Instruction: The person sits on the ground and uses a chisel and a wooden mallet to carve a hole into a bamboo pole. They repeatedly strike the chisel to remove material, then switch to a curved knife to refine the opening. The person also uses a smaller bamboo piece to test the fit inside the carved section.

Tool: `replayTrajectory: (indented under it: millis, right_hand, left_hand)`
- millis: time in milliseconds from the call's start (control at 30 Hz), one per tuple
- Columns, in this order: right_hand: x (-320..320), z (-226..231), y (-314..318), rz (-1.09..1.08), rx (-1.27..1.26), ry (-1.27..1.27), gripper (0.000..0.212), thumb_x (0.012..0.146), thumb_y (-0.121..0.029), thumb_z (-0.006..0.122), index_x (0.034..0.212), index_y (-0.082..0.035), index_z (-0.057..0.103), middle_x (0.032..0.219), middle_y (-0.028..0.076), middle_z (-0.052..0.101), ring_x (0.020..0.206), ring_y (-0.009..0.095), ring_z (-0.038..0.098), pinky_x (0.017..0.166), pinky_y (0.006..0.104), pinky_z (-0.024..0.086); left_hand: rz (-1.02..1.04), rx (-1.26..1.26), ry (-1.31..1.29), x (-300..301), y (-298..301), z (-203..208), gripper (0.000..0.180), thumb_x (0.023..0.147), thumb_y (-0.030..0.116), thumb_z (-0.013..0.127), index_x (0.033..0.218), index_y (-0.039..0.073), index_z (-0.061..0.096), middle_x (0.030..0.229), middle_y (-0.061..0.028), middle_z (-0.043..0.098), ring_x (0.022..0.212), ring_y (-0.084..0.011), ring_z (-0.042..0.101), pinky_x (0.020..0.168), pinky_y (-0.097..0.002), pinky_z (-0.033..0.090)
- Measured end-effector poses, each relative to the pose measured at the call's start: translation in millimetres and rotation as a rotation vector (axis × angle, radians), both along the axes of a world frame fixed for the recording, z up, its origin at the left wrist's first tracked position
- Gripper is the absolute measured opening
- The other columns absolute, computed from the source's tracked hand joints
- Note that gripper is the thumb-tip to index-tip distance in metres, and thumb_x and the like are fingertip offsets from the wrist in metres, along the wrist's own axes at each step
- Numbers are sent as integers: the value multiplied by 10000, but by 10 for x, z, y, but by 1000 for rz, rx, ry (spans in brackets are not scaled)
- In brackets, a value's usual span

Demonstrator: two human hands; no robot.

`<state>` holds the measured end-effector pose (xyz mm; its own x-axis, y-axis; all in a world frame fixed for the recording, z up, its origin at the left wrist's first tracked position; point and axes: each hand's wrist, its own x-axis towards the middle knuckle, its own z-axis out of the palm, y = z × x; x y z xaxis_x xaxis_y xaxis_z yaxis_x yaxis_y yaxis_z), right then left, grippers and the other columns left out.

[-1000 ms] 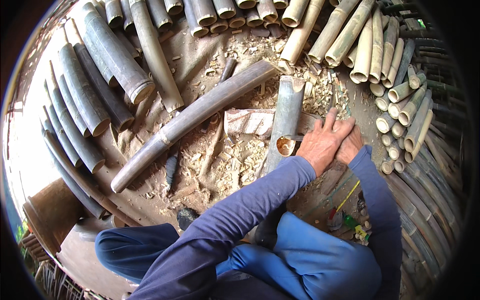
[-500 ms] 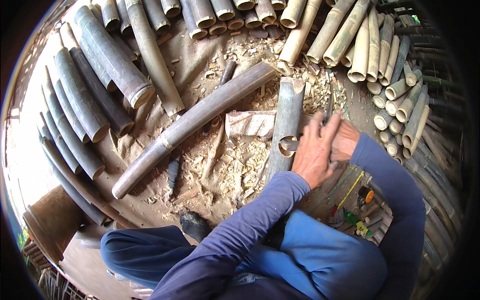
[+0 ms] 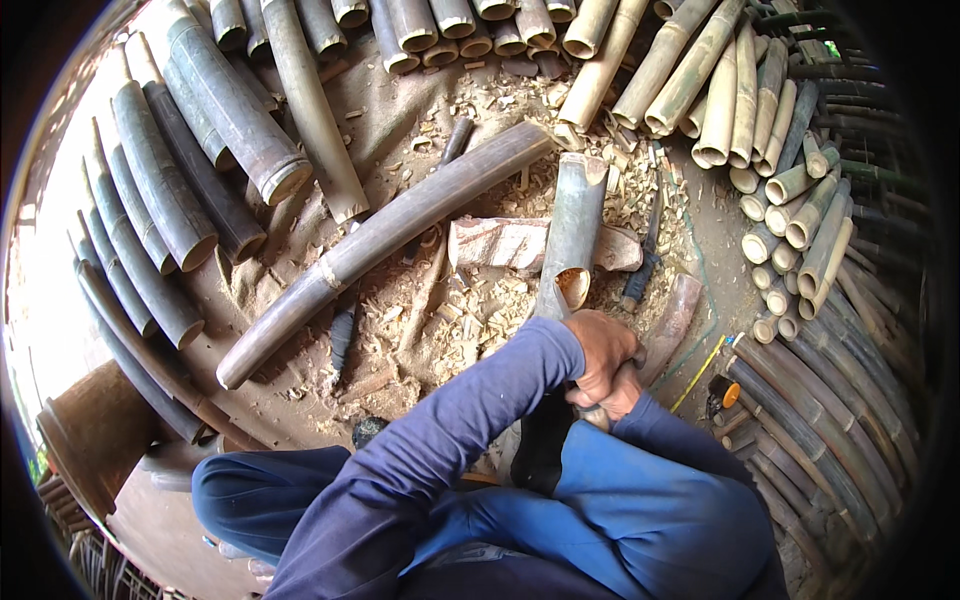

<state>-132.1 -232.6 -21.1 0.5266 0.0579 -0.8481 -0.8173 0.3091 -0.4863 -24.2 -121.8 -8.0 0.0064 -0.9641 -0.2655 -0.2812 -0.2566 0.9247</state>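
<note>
An upright-lying bamboo tube [image 3: 578, 215] points away from me, resting across a pale wooden block [image 3: 500, 243]. A rounded notch [image 3: 573, 287] is cut in its upper side. Just below that notch my left hand [image 3: 602, 348] is closed, knuckles up, beside the tube. Against it, slightly nearer, my right hand [image 3: 618, 390] is closed round a tool whose rounded wooden handle end [image 3: 597, 417] pokes out towards me. The tool's blade is hidden by my hands and sleeve. To the right lies a knife with a dark wrapped handle [image 3: 640, 282].
A long bamboo pole [image 3: 390, 245] lies slantwise to the left among wood chips [image 3: 450, 335]. Another dark wrapped handle [image 3: 343, 340] sits beneath it. Bamboo tubes [image 3: 160, 175] are stacked left, behind and right [image 3: 800, 220]. A curved bamboo piece [image 3: 670, 325] lies by my hands.
Both hands have come down towards my lap, and the right forearm has drawn inward. The metal blade seen in the notch before is now out of sight. The dark-handled knife is uncovered.
</note>
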Motion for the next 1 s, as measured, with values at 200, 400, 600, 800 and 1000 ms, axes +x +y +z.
replayTrajectory:
  millis: [200, 400, 600, 800, 1000]
  right_hand:
    - [272, 129, -76, 21, 13, -80, 427, 910, -312, 619, 1189, -3, 526, 1080, 161, 564, 1002, 297, 600, 928, 432, 515]
    - [1038, 266, -955, 1254, -1017, -425, 467, 941, -328, 608, 1242, 10, 494, 1136, 173, 540, 1055, 308, 586, 967, 437, 516]
    - [1817, 354, -410, 1788, -1334, -1192, 299, 828, -316, 642, 982, -69, 573, 849, 85, 613, 807, 235, 610, 788, 383, 509]
    - [1703, 180, -504, 1947, -1499, -1237, 162, 836, -269, 618, 857, -108, 622, 805, 60, 608, 783, 202, 599, 746, 384, 470]
    - [1241, 94, -973, 1417, -1407, -895, 347, 863, -352, 657, 1062, -84, 565, 903, 123, 625, 824, 310, 632, 779, 473, 518]
  left_hand:
    - [151, 55, -144, -117, -256, -65, 847, 523, 103, 805, 1336, 155, 572, 1216, -162, 647, 1223, -316, 594, 943, -433, 522]
    - [755, -121, -384, 8, -617, 45, 998, 608, -57, 770, 1491, 157, 356, 1409, -235, 394, 1184, -435, 546, 917, -425, 572]
    - [1543, -407, -209, 79, -417, -55, 789, 724, -22, 717, 1456, 96, 450, 1464, -260, 341, 1345, -467, 388, 1141, -479, 353]
    - [1568, -391, -275, 20, -370, -42, 918, 702, 20, 772, 1510, 65, 339, 1386, -248, 416, 1296, -409, 451, 1059, -473, 445]
    - [1033, -287, -179, 91, -423, 44, 953, 625, -127, 669, 1490, 138, 369, 1418, -289, 363, 1244, -460, 472, 1003, -490, 507]
